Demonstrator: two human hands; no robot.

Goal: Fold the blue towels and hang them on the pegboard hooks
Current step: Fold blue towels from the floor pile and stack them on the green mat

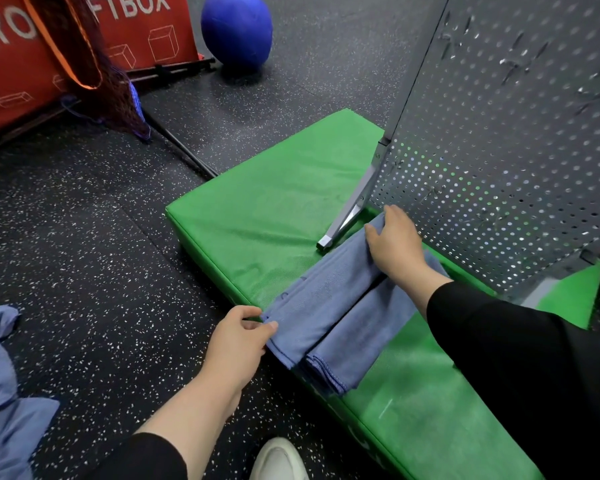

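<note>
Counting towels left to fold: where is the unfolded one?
In the head view, the unfolded towel lies crumpled on the floor at the far left, left of the left hand.

two blue towels (329, 317) (0, 393), one pegboard (520, 140), one green mat (257, 216), one blue ball (237, 29), one white shoe (279, 460)

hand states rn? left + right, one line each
Left hand: pinching the near corner of the blue towel on the green mat.
Right hand: gripping the same towel's far end by the pegboard.

Left hand (238, 337) and right hand (394, 242) pinch opposite ends of blue towel (329, 317).
</note>
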